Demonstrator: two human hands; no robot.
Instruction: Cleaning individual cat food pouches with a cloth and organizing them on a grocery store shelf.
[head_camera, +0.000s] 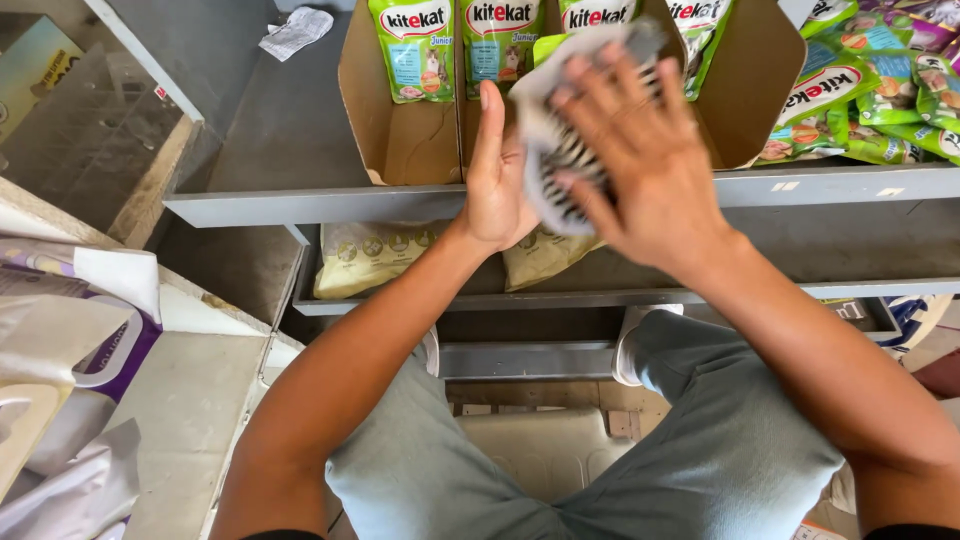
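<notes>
A soft grey striped pouch (556, 150) is pressed between the flat left hand (497, 180) and the spread right hand (640, 150), before a cardboard box (400, 130) of glossy green pouches (418, 45) on a grey shelf (290, 200).

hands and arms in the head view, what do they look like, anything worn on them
Both arms are bare from wrist to above the elbow, with no watch, bracelet or glove. A dark sleeve edge shows at the bottom of the picture on each side. The left hand and right hand carry no rings that can be seen. Nails are short and unpainted. The right hand is slightly motion-blurred.
</notes>
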